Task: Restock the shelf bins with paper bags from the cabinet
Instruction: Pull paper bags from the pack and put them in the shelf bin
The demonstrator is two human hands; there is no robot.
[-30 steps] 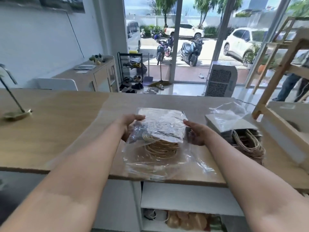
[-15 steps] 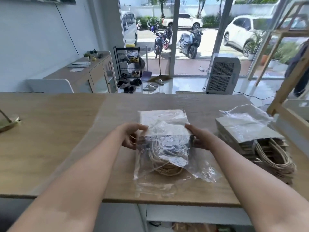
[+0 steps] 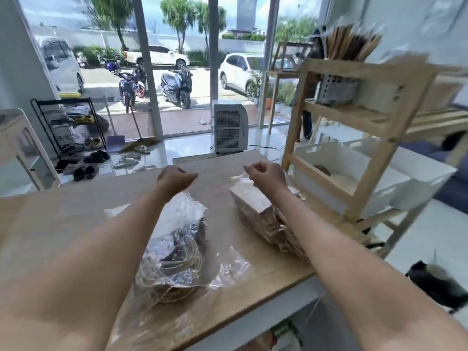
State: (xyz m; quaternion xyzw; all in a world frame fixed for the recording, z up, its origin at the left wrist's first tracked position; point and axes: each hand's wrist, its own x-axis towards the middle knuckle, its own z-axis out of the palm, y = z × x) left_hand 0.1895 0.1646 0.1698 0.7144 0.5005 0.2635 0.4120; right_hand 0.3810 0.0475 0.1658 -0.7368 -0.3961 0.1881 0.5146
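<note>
On the wooden counter (image 3: 63, 224), right in front of us, sits a plastic-wrapped pack of paper bags (image 3: 174, 252), twine handles bunched at the near end, clear wrap spread loose around it. Our left hand (image 3: 174, 179) hovers above the pack's far end w/ fingers curled in; the view is blurred and we can't tell whether it pinches the wrap or holds nothing. Our right hand (image 3: 266, 177) is over the 2nd stack of paper bags (image 3: 263, 219), which lies to the right of the 1st pack, near but apart, partly hidden under our right forearm. Thumb & fingers of that hand are curled, and a bit of clear film (image 3: 239, 177) sits at the fingertips, so it seems to pinch the film, tho blur makes that soft.

Just beyond the 2nd stack, at the counter's right end, stands a wooden shelf unit (image 3: 379, 138). Its lower level carries a white bin (image 3: 354, 173), w/ another white bin beside it to the right. The upper level has a grey perforated holder (image 3: 336, 91) full of upright sticks or straws; too blurred to say which.

Behind the counter: a white air cooler (image 3: 229, 126) by the glass doors, a shoe rack (image 3: 68, 122) w/ shoes on the floor, motorbikes & cars outside.
</note>
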